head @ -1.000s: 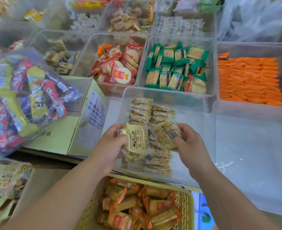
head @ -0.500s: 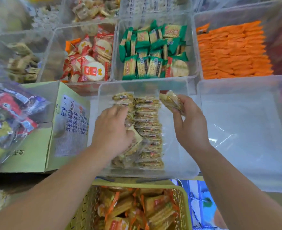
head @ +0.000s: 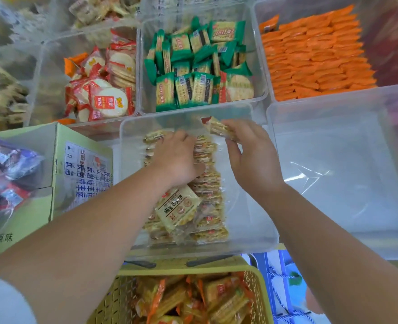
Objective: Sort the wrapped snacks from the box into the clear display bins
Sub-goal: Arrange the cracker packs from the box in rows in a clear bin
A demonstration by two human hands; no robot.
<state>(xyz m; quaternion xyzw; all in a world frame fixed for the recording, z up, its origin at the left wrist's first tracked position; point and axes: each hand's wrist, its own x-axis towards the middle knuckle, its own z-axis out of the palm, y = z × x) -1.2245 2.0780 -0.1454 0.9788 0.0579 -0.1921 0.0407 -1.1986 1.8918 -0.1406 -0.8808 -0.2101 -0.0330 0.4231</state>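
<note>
Plastic, clear and glossy, forms the biggest thing in view: the large bin (head: 333, 183) at the right. Just beside it on its left stands the centre bin (head: 127, 195), somewhat smaller, and both bare arms reach into it. Left of that sits the pale green cardboard box (head: 83, 174), printed with blue characters, with a bag of mixed sweets (head: 3, 174) partly over it at the frame's edge. Behind, further clear bins hold orange packets (head: 310, 54), green cracker packs (head: 193, 66) and red-and-white rice crackers (head: 104, 90). Nearest the person, below the centre bin, a yellow basket (head: 261, 293) is heaped with orange-trimmed packets. The left hand (head: 177, 160) lies palm down on the rows of cracker packets (head: 207, 206) stacked on edge in the centre bin, fingers bent over their far end; whether it grips one I cannot tell. The right hand (head: 254, 155) pinches a single cracker packet (head: 219, 129) between thumb and fingers, near the bin's far wall. One loose packet (head: 177, 208) lies label up on the rows, just under the left wrist.
</note>
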